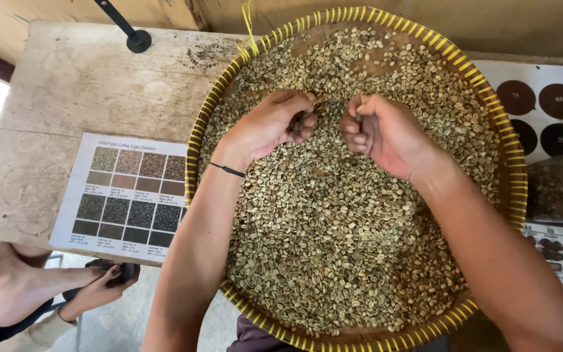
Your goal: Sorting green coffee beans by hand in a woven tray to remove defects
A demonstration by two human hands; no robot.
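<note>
**Both hands curled over a tray of pale beans**

Head view: A round woven tray (pixel 519 171) with a yellow-and-dark striped rim is seen resting on a worn wooden tabletop (pixel 92 85), its near edge hanging over the tabletop's front. The tray is filled with pale green-tan beans (pixel 333 221), spread in a thick layer. The left hand (pixel 274 124) is held over the upper middle of the tray, its fingers (pixel 302 124) curled shut into a loose fist with a few beans pinched inside. A thin dark band is worn at its wrist. The right hand (pixel 386 133) is set just beside it, its fingers (pixel 354 133) likewise curled closed; what they grip cannot be told. A printed colour chart (pixel 128 192) of brown swatches lies on the tabletop left of the tray. A sheet with dark round discs (pixel 542 114) lies to the right. Another person's hands (pixel 102 277) are seen at lower left, below the tabletop.
</note>
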